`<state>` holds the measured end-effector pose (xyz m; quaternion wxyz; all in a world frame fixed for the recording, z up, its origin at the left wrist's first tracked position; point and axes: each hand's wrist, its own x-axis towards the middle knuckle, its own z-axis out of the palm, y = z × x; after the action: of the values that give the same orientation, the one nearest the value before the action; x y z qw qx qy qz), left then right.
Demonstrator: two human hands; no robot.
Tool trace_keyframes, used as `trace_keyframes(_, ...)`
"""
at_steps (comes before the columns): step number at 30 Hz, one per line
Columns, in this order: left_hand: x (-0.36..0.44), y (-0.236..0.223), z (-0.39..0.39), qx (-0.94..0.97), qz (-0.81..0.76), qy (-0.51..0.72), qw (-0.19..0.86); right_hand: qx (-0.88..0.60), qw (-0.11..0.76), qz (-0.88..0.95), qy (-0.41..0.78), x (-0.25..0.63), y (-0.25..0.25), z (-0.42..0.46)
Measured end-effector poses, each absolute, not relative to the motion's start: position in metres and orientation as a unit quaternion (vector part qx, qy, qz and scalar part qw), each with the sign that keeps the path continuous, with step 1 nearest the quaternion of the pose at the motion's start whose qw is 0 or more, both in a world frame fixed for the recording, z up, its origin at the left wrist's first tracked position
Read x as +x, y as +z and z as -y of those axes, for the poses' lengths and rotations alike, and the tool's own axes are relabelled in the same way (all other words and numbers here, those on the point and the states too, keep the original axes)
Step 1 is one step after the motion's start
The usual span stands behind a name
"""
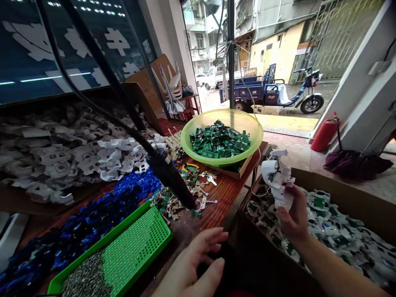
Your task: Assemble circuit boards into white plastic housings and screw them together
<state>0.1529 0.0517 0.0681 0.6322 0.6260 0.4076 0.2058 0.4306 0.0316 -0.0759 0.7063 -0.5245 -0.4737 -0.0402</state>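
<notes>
My right hand (pixel 293 214) is closed around a white moulded plastic housing (pixel 280 181), held up over the near-left part of a cardboard box. In that box lie many white plastic housings (pixel 340 222), several with green circuit boards fitted. My left hand (pixel 201 260) holds nothing; its fingers are stretched out and apart from the thumb, over the table's front edge. Ahead of it, the tip of a black pen-shaped power tool (pixel 168 173), hung on a cable, points down at a pile of small circuit boards with wires (pixel 182 198).
A green perforated tray (pixel 136 243) contains a heap of screws (pixel 88 276). Blue plastic parts (pixel 77 227) and a large box of white shells (pixel 77 152) are at left. A yellow basin (pixel 192 148) of green circuit boards stands at the back. A fire extinguisher (pixel 324 134) stands right.
</notes>
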Motion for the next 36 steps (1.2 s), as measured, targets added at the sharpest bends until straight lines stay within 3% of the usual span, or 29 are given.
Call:
trace_keyframes(6,0.249,0.063,-0.107,0.396,-0.438,0.290,0.753,-0.574,0.669,0.470,-0.052,0.452,-0.092,-0.027)
trace_keyframes(16,0.321,0.068,-0.172,0.326,-0.434,0.388,0.745,-0.674,0.545,0.496,-0.056,0.486,-0.102,-0.026)
trace_keyframes(28,0.319,0.138,-0.205,0.381,-0.351,0.494,0.698,-0.746,0.452,0.485,-0.059,0.501,-0.033,-0.068)
trace_keyframes(36,0.329,0.146,-0.228,0.387,-0.325,0.526,0.684,-0.753,0.340,0.563,-0.006,0.484,0.015,-0.116)
